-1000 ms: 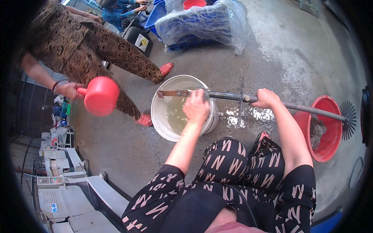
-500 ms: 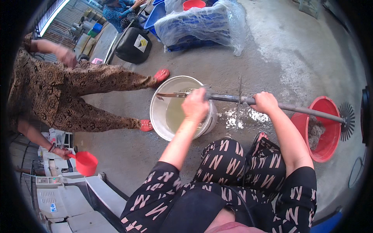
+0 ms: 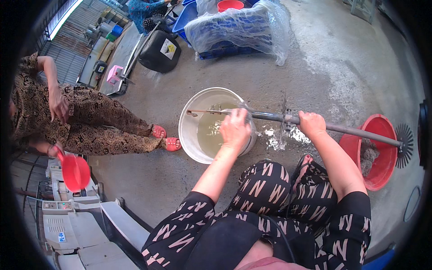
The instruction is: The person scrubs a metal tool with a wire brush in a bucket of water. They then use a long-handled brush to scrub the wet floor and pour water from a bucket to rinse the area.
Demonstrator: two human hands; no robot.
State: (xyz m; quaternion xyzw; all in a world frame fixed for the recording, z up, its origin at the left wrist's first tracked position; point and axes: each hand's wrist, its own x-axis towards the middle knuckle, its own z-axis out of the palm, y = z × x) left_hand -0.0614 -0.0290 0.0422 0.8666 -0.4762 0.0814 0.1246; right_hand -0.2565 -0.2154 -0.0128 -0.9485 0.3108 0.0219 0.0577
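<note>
A long grey metal shaft with a thin, rust-brown flat end lies across the white bucket. My left hand is closed around the shaft above the bucket; a grey blur beside its fingers is too smeared to make out. Farther right, my right hand grips the shaft next to a collar and a thin toothed disc seen edge-on. Another slotted disc sits at the shaft's right end. Cloudy greenish water fills part of the bucket.
A red basin with grey, matted material stands under the shaft's right end. At left, another person holds a red scoop. A black jerrycan and plastic-draped blue crates are behind. Wet patches mark the concrete floor.
My left hand and the shaft have shifted slightly right. The other person's feet have come together, and the red scoop has moved left and up. My right hand still grips the shaft.
</note>
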